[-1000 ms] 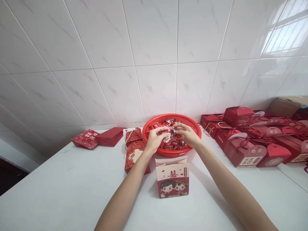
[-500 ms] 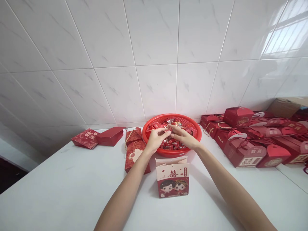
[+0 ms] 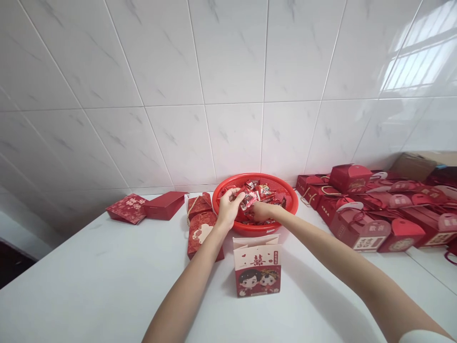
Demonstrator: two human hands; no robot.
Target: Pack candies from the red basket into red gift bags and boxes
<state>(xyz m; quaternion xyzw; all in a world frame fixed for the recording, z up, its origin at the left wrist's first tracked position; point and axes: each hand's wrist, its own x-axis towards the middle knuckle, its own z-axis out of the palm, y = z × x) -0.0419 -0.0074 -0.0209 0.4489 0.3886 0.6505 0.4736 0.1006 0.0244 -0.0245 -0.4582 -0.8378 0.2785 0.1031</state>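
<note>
A red plastic basket (image 3: 292, 209) of wrapped candies stands against the tiled wall. Above its left part, my left hand (image 3: 229, 208) is closed, pinching a wrapped candy (image 3: 249, 200) with a shiny pink-and-white wrapper. My right hand (image 3: 264, 211) reaches down among the candies in the basket, its fingertips hidden from view. In front of the basket an upright candy box (image 3: 257, 271) with two cartoon figures has its top flaps raised. Neither hand touches the box.
Dark red boxes (image 3: 360, 228) crowd the right side, with a cardboard box (image 3: 414, 164) behind them. Left of the basket lie a patterned red box (image 3: 202, 233), a plain red box (image 3: 164, 206) and a flattish patterned one (image 3: 125, 208) on the white table (image 3: 107, 286).
My hands were together above the basket and have separated. The right has dipped into the candies; the left now shows a wrapped candy. The view has shifted slightly.
</note>
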